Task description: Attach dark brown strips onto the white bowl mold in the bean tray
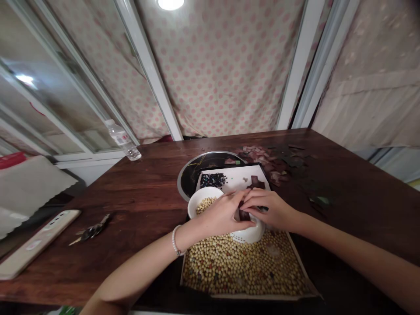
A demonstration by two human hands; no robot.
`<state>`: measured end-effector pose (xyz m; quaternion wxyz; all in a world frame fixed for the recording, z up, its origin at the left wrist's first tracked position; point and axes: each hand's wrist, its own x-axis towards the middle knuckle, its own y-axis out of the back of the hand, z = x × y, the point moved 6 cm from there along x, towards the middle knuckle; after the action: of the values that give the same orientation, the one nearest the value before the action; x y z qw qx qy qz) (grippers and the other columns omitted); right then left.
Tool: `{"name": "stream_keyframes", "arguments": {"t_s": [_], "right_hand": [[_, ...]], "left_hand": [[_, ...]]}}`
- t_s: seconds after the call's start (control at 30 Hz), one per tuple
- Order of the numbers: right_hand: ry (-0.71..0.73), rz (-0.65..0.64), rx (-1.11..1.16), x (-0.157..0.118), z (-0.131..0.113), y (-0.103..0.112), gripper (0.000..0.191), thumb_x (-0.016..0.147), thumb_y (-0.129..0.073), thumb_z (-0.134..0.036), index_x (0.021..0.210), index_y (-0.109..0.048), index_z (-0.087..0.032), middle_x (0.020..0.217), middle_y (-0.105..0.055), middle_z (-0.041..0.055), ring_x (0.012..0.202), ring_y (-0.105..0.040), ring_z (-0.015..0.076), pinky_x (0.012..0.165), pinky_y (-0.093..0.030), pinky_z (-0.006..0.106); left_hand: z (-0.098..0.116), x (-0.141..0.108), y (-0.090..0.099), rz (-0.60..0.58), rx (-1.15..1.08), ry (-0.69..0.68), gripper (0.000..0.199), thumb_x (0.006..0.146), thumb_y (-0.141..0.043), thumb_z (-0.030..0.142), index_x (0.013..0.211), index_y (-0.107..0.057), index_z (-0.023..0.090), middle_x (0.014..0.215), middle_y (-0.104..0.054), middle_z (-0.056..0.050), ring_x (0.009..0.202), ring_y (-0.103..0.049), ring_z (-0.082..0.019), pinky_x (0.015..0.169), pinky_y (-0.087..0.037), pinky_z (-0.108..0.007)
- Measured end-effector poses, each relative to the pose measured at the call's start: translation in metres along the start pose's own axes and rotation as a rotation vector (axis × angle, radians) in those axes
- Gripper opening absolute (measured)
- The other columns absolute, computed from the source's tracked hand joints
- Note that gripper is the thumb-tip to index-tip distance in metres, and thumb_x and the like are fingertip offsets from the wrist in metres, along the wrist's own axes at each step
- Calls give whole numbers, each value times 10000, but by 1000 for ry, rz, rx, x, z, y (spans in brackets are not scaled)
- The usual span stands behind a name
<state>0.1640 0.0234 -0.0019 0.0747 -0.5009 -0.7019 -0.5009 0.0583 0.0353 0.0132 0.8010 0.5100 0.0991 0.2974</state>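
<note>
My left hand, with a beaded bracelet at the wrist, and my right hand meet over a white bowl. Between them is a small dark brown flat piece, gripped by the fingers of both. Its exact kind is hard to make out. The bowl rests among pale yellow, bean-like balls that fill a shallow box. Left of my hands stands a second white bowl holding more of these balls. Another dark brown piece lies on the white sheet just beyond my fingers.
Black beads lie on the white sheet. Behind is a round dark tray. Brownish scraps lie at the back right. On the left are a water bottle, keys and a phone.
</note>
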Motion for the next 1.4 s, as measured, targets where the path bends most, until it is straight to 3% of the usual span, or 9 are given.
{"name": "stream_keyframes", "arguments": {"t_s": [0.3, 0.53, 0.7, 0.8, 0.93, 1.07, 1.4], "right_hand": [[20, -69, -53, -2, -5, -2, 168, 829, -529, -127, 885, -675, -189, 884, -656, 47, 842, -548, 154, 760, -470, 326], [95, -76, -106, -4, -11, -4, 296, 821, -401, -37, 853, -661, -175, 863, -630, 55, 823, -511, 153, 735, -469, 314], [93, -54, -134, -1, -15, -4, 263, 817, -410, -38, 836, -636, -172, 825, -620, 48, 797, -513, 153, 731, -459, 306], [50, -72, -95, 1, -14, -5, 187, 827, -449, -67, 818, -602, -173, 784, -607, 30, 787, -517, 143, 735, -449, 289], [-103, -11, -78, -1, -5, -1, 124, 811, -480, -75, 789, -545, -179, 751, -578, 18, 769, -511, 138, 677, -437, 260], [-134, -30, -61, -2, -3, -1, 133, 776, -487, -56, 772, -509, -187, 757, -555, 15, 757, -503, 136, 645, -430, 248], [-192, 35, 40, -5, 0, 4, 174, 701, -524, -11, 715, -513, -185, 732, -565, 8, 726, -524, 130, 641, -433, 243]], "left_hand": [[-1, -2, -4, -2, 70, -44, 403, 739, -585, 380, 1055, -455, 168, 1015, -593, -98, 924, -586, -265, 764, -495, -402], [-1, 0, -3, 39, 108, -52, 347, 728, -590, 410, 958, -496, 168, 897, -592, -71, 822, -597, -238, 710, -507, -397], [0, 0, -2, 42, 148, -54, 367, 729, -605, 390, 991, -498, 157, 875, -596, -77, 877, -603, -258, 803, -493, -426], [0, 1, -3, 33, 127, -58, 418, 729, -615, 378, 1058, -485, 155, 922, -612, -84, 926, -601, -263, 876, -463, -445], [-3, 0, -3, 44, 88, -23, 547, 717, -617, 417, 1162, -451, 146, 1025, -599, -119, 963, -586, -293, 811, -491, -441], [-6, -1, -4, 25, 46, -3, 671, 724, -602, 433, 1283, -364, 149, 1087, -592, -137, 937, -599, -291, 774, -502, -433], [-5, -2, -5, 45, 82, -31, 608, 730, -607, 414, 1241, -438, 131, 1107, -599, -157, 1072, -546, -331, 858, -478, -466]]}}
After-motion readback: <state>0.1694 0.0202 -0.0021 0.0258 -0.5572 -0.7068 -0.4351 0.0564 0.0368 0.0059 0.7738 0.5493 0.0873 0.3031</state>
